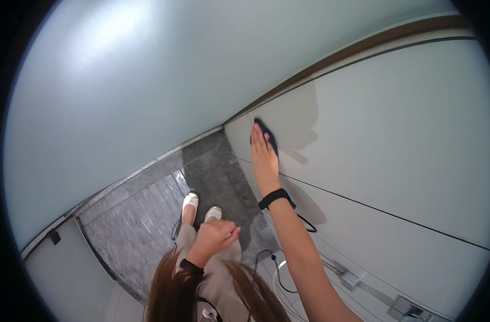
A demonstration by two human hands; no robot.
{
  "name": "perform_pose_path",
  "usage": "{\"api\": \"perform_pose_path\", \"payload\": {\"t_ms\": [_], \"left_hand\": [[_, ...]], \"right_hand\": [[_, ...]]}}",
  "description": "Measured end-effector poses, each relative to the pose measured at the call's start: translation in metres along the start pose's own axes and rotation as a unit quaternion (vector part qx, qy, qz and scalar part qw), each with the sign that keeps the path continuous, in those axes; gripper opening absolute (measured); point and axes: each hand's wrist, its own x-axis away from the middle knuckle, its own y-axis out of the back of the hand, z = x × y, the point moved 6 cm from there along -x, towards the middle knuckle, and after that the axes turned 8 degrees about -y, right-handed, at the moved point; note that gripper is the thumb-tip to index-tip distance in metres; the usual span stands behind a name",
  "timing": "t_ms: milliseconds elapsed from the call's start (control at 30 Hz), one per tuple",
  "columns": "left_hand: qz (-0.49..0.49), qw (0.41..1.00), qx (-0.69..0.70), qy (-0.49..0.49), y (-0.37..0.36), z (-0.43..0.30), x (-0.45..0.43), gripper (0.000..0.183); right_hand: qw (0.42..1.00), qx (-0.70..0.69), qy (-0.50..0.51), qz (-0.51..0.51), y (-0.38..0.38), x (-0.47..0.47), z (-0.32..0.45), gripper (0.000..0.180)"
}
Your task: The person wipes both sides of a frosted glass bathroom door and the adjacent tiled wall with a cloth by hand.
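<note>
My right hand is stretched out flat against the pale wall tile, low down near the corner. Beneath its palm and fingers lies a dark blue pad or cloth, pressed to the tile and partly covered by the hand. A black band circles that wrist. My left hand hangs in front of my body above my white shoes, its fingers curled in. Nothing shows inside it.
A frosted panel meets the tiled wall in a corner. Below is a grey floor with a grooved slab. At lower right are a pale hose, a dark cable and a chrome wall fitting.
</note>
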Motion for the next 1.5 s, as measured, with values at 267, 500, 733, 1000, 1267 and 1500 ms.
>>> {"api": "perform_pose_path", "payload": {"t_ms": [267, 500, 733, 1000, 1267, 1500], "left_hand": [[0.008, 0.997, 0.066, -0.033, -0.017, -0.020, 0.020, 0.019], [0.039, 0.989, 0.134, -0.043, -0.013, -0.101, 0.000, 0.020], [0.041, 0.984, 0.155, -0.076, -0.001, -0.130, -0.044, 0.018], [0.051, 0.995, 0.085, 0.004, -0.004, -0.021, -0.032, 0.018], [0.082, 0.991, 0.098, 0.042, -0.015, 0.010, 0.010, 0.020], [0.134, 0.982, 0.131, -0.022, -0.014, -0.076, 0.007, 0.019]], "right_hand": [[0.983, -0.161, -0.084, 0.006, 0.084, 0.026, -0.099, 0.058], [0.856, -0.222, -0.427, -0.190, 0.281, 0.062, -0.412, 0.061], [0.861, -0.071, -0.447, -0.231, 0.284, 0.062, -0.427, 0.056], [1.000, -0.007, -0.015, -0.013, 0.035, 0.105, -0.090, 0.055], [0.987, -0.135, 0.020, 0.084, -0.001, 0.158, -0.042, 0.054], [0.873, -0.148, -0.423, -0.194, 0.199, 0.165, -0.348, 0.053]]}}
